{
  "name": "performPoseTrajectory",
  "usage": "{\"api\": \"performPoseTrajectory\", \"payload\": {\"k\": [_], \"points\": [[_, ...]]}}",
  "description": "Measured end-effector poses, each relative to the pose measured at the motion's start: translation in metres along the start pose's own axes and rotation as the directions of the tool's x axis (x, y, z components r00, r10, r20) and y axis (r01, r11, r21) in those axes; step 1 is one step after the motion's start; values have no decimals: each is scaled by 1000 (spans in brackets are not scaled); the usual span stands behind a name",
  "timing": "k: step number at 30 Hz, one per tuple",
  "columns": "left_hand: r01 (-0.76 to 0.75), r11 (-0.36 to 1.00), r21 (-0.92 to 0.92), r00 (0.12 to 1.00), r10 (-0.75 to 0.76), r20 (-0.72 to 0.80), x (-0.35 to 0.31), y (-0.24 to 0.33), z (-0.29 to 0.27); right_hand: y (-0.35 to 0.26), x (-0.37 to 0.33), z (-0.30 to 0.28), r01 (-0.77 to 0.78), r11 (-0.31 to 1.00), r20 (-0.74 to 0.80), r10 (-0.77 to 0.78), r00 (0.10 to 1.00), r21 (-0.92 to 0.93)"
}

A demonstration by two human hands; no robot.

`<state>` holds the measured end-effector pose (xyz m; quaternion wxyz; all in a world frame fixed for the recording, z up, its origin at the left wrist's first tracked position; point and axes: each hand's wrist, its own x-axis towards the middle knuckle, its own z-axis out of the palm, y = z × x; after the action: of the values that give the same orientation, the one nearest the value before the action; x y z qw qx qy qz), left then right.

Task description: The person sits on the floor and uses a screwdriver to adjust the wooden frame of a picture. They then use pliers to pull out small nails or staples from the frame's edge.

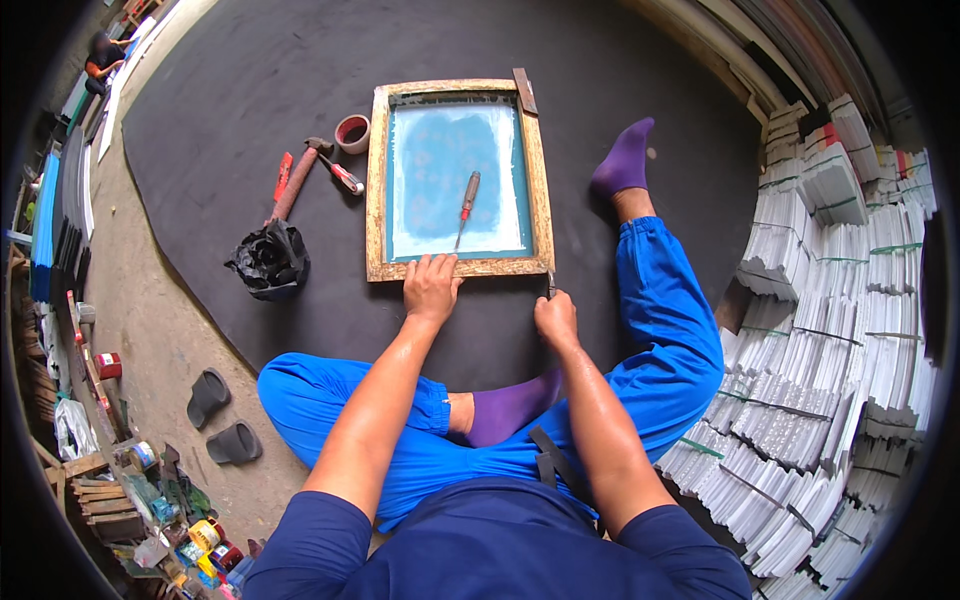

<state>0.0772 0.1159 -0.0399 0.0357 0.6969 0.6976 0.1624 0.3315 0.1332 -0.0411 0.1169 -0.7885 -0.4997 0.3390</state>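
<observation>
A wooden-framed screen [376,190] lies flat in front of me; its mesh [430,165] is blue-green with a white area. My left hand [431,288] holds the near bar, fingers over its top near the middle. At the near right corner my right hand [556,318] is closed round a small tool with a narrow dark end [550,285]. That end meets the corner; the rest is hidden in my fist, so its kind is unclear. A screwdriver [469,195] with a red and grey handle lies on the mesh. A flat brown metal piece [524,91] rests on the far right corner.
Left of the frame lie a tape roll [352,133], a hammer [293,184], a red-handled tool [346,179] and a black bag [272,262]. Stacks of white strips [800,370] line the right. Sandals [209,397] and paint cans [207,534] are at left. Another person [103,62] sits far left.
</observation>
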Motion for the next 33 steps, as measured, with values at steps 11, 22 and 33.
{"api": "performPoseTrajectory", "payload": {"k": [11,22,33], "points": [[2,1000,18,999,-2,-41,-3,-5,5,-23,-23,-9,73,864,-48,-112,993,-498],[-191,976,-105,976,178,-124,-17,12,-42,-38,-71,-17,388,898,259,-333,907,-205],[-268,938,-218,961,243,-134,-59,-6,-45,-58,-94,12,485,869,479,-383,790,-104]]}}
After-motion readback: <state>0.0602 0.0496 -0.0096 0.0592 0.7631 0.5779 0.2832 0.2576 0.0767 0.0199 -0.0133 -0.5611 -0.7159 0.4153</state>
